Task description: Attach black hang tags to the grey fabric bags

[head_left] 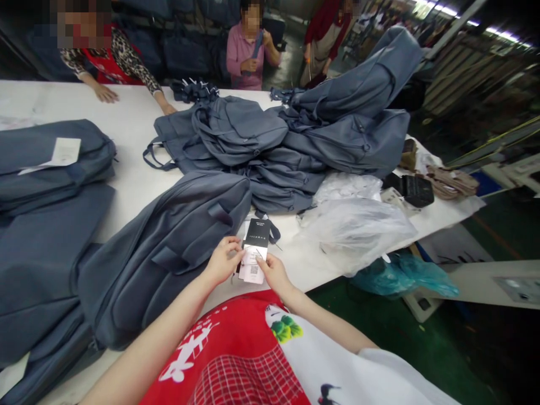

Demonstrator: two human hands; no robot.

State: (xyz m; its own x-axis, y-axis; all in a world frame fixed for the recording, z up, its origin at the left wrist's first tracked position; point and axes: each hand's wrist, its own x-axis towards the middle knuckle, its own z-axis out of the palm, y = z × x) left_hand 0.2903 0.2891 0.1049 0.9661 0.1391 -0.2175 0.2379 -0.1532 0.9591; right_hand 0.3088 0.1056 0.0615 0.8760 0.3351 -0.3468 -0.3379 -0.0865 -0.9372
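Observation:
A black-and-white hang tag (255,247) is held upright between my hands at the near edge of the white table. My left hand (224,260) pinches the tag's left side with curled fingers. On its lower right side, my right hand (274,272) grips the tag between thumb and fingers. Just left of my hands lies a blue-grey backpack (177,247), its straps and seams facing up. A small dark strap piece (274,230) rests behind the tag.
More backpacks (244,132) are heaped across the table (130,163), and others (37,247) are stacked at left. Clear plastic bags (358,219) lie at right, near a teal bag (405,275). A co-worker's hands (105,93) rest on the far edge; two more people stand beyond.

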